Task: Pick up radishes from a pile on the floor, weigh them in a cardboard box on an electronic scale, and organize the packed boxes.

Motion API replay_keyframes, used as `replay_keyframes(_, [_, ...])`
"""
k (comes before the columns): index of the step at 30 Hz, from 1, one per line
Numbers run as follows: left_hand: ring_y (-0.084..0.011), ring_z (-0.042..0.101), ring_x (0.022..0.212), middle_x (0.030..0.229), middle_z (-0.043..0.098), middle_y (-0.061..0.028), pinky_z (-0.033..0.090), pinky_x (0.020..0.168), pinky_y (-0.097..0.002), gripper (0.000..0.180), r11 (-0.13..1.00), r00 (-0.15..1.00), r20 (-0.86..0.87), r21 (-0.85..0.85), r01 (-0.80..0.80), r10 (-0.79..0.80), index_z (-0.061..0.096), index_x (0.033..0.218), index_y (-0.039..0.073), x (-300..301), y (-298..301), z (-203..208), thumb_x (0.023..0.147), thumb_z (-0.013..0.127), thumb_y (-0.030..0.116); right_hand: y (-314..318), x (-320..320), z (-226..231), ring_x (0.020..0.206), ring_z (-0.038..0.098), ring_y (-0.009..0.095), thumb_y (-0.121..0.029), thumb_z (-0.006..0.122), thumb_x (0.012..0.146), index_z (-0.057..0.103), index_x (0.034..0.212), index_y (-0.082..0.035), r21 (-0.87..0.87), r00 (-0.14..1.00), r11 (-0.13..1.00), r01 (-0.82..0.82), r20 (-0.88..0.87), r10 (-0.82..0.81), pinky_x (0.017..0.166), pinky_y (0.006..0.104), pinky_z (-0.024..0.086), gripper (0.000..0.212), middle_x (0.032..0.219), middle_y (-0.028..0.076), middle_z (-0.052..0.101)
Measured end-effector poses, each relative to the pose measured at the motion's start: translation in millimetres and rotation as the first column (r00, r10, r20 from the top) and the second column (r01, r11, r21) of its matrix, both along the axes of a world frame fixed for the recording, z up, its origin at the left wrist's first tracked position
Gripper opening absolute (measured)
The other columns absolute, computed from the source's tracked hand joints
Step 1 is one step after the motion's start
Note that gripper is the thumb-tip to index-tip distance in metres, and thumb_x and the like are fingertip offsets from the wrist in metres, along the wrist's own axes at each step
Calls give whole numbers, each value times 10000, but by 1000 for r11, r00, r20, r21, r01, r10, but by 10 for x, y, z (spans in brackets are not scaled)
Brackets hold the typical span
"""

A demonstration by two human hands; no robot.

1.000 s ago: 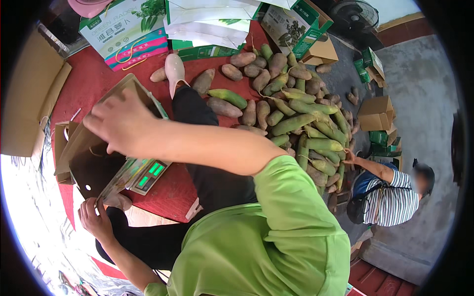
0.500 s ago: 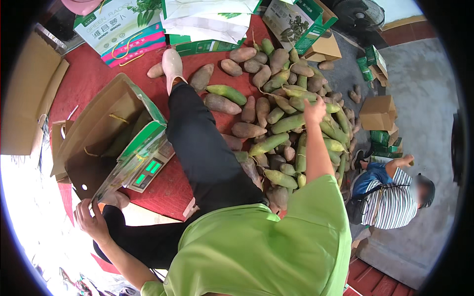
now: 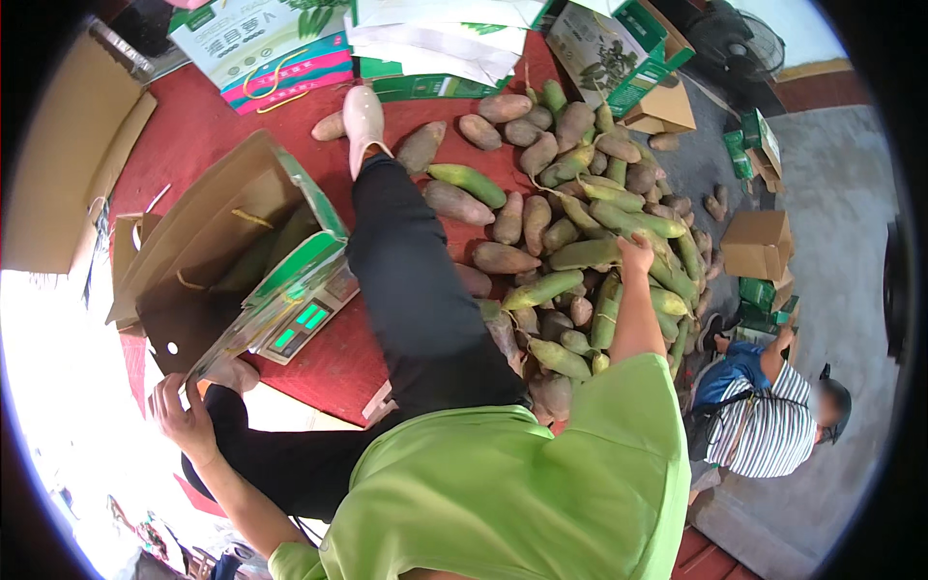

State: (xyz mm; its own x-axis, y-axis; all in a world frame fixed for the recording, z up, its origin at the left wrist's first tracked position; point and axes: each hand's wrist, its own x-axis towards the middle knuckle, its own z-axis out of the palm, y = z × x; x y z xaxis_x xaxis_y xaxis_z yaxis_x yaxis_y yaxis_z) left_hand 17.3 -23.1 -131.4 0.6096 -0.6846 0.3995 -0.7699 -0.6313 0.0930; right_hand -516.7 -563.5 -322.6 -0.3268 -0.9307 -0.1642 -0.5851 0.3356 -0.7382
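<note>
My left hand has its fingers closed on the near edge of an open cardboard carton with a green and white outside and yellow cord handles. Inside, in shadow, lie dark green long shapes. The carton stands over a digital scale with lit green displays. Over the radish pile, my right hand has its fingers bent and closed at the right end of a green radish. Around it lie more long green radishes and soil-covered, brownish ones.
A red mat lies under the pile. Printed cartons stand at the far side, another near a black fan. Small boxes sit on the grey floor at right, by a person in a striped top. My foot rests beside the pile.
The whole view has shifted, moving the scene right and slightly down. My right hand has drawn back a little toward me, onto the radish's end. My left hand remains on the carton's edge.
</note>
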Motion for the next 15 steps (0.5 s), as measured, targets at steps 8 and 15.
replay_keyframes(8, [-289, 596, 821, 852, 634, -85, 433, 772, -388, 157, 1000, 998, -54, -9, 12, -12, 596, 847, 66, -16, -107, 62, 720, 687, 57, 382, -14, 166, 911, 591, 197, 29, 694, 738, 568, 1145, -8, -100, 998, 993, -63, 10, 65, 794, 330, 494, 428, 1048, 108, 607])
replay_keyframes(15, [-269, 596, 796, 840, 629, -61, 434, 763, -373, 141, 1000, 998, -56, 18, 1, 0, 588, 832, 75, -29, -111, 146, 728, 682, 68, 486, 822, 693, 996, 571, 301, -18, 730, 703, 590, 1120, -16, -132, 698, 833, -537, -624, 351, 865, 386, 451, 440, 1074, 154, 614])
